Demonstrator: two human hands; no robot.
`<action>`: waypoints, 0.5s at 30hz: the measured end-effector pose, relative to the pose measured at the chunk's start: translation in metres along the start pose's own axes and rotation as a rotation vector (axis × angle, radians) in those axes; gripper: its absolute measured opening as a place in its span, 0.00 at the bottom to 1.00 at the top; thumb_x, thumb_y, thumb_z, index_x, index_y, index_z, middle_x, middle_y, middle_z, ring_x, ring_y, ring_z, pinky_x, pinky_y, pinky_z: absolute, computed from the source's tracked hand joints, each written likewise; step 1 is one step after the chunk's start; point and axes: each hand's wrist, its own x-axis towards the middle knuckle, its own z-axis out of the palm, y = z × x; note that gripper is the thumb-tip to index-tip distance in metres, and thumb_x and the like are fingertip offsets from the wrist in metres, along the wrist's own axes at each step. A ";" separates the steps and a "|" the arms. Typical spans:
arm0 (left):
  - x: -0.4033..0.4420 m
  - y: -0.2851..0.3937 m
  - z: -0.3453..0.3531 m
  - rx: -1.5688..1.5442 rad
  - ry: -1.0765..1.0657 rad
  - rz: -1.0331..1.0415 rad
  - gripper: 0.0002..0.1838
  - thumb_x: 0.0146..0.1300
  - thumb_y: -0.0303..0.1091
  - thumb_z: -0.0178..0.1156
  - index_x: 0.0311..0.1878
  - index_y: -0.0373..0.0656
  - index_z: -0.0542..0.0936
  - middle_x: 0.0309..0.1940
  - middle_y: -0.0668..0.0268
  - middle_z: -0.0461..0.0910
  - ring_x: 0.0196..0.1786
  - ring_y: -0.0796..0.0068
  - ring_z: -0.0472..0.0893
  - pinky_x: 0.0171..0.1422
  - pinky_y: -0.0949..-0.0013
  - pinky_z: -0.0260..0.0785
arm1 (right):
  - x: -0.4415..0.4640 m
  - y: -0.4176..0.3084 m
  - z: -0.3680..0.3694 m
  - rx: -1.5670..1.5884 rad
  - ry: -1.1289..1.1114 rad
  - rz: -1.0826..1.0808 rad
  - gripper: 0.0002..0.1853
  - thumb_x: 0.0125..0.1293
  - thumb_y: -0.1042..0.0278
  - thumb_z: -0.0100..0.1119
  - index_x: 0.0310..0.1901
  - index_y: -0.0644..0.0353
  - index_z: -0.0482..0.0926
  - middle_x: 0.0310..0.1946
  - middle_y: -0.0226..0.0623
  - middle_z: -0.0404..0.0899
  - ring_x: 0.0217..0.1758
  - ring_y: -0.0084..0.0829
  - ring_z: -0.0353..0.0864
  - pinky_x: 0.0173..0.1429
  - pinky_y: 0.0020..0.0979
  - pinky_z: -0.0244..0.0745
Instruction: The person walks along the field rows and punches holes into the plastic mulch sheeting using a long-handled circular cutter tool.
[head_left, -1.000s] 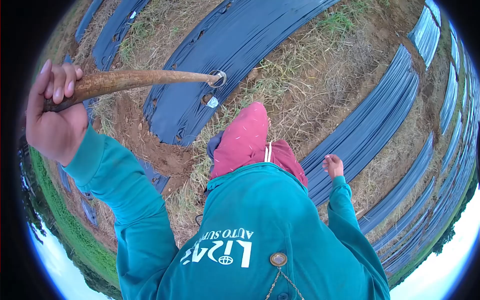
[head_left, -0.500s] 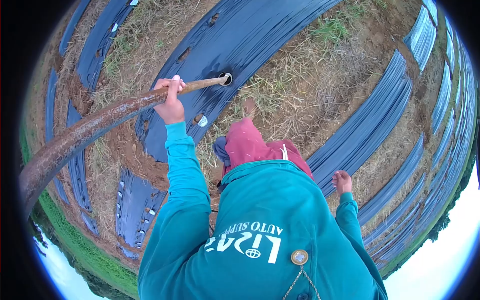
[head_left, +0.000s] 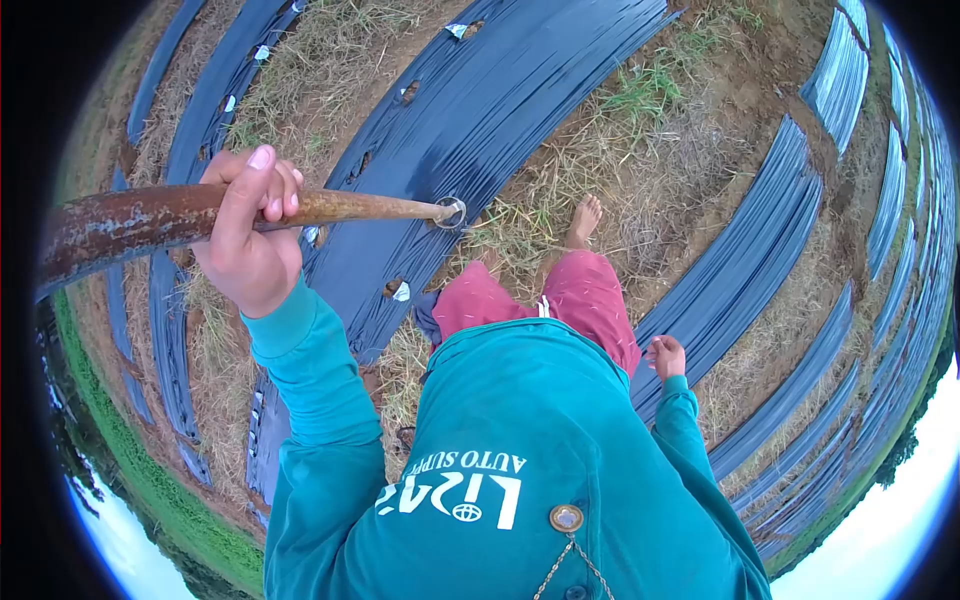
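Note:
My left hand (head_left: 252,225) is closed around a long wooden pole (head_left: 365,206), brown and rusty-looking at its thick near end. At the pole's thin far end is a round metal ring (head_left: 450,212), over a strip of dark plastic mulch (head_left: 490,110). Whether the ring touches the plastic cannot be told. Low beside my right thigh hangs my right hand (head_left: 667,357), its fingers curled in; anything inside them is hidden. Behind it lies another strip of plastic mulch (head_left: 745,240).
Small torn holes (head_left: 409,92) mark the mulch strip near the ring. Dry grass (head_left: 520,215) and bare soil run between strips. My bare foot (head_left: 584,218) stands in the path. A white scrap (head_left: 402,292) lies on the mulch. More strips (head_left: 840,80) curve away at right.
My left hand has risen toward the camera, bringing the pole's near end nearly level. The ring sits lower in view. My bare foot has come forward; my right hand has shifted slightly left.

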 end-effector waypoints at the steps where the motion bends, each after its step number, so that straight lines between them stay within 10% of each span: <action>1: 0.006 0.011 0.013 0.015 -0.004 -0.005 0.12 0.56 0.28 0.52 0.18 0.43 0.65 0.13 0.70 0.60 0.19 0.77 0.63 0.35 0.69 0.59 | 0.009 0.000 -0.006 -0.003 -0.026 0.047 0.10 0.63 0.66 0.50 0.38 0.65 0.74 0.25 0.35 0.77 0.23 0.25 0.76 0.23 0.25 0.70; 15: 0.054 0.041 0.106 0.015 0.035 0.044 0.17 0.59 0.29 0.45 0.14 0.48 0.59 0.14 0.69 0.58 0.23 0.76 0.61 0.42 0.64 0.55 | 0.143 -0.139 -0.122 0.048 -0.111 -0.153 0.11 0.63 0.63 0.50 0.41 0.61 0.74 0.28 0.34 0.77 0.26 0.24 0.77 0.27 0.23 0.72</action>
